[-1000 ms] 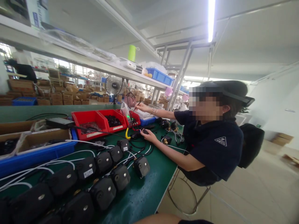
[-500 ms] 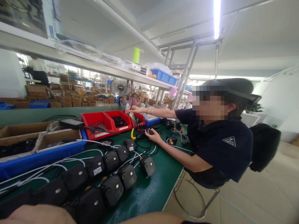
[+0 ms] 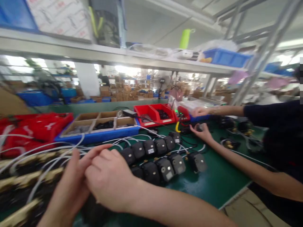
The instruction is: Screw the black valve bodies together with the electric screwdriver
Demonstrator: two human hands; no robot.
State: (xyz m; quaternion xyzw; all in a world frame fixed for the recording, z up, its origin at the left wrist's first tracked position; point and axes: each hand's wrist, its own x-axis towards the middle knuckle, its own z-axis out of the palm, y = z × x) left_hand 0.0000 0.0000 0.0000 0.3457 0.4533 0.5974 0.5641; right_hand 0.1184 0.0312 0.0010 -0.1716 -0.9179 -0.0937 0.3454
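My left hand (image 3: 71, 183) and my right hand (image 3: 109, 176) are together in the lower left, over the near part of the bench. The right hand's fingers are curled in a fist against the left palm. My left hand is bent around them, its thumb up and a finger reaching across behind. Whatever lies between the hands is hidden. A dark shape shows below them, too blurred to name. Black box-shaped units (image 3: 165, 168) with white cables stand in two rows just right of my hands. On the left lie rows of black units with tan-coloured parts (image 3: 26, 179).
A blue tray (image 3: 94, 137) with cardboard compartments and red bins (image 3: 163, 122) stand along the back. Red bags (image 3: 47, 126) lie at far left. White cables (image 3: 80, 142) cross the bench. From the right, a co-worker's hand (image 3: 203, 132) holds a small dark piece. A shelf (image 3: 142, 58) runs overhead.
The view has swung left, so the bench contents shift right in the picture. Both my hands are now in sight, clasped together; earlier only blurred parts showed at the bottom edge.
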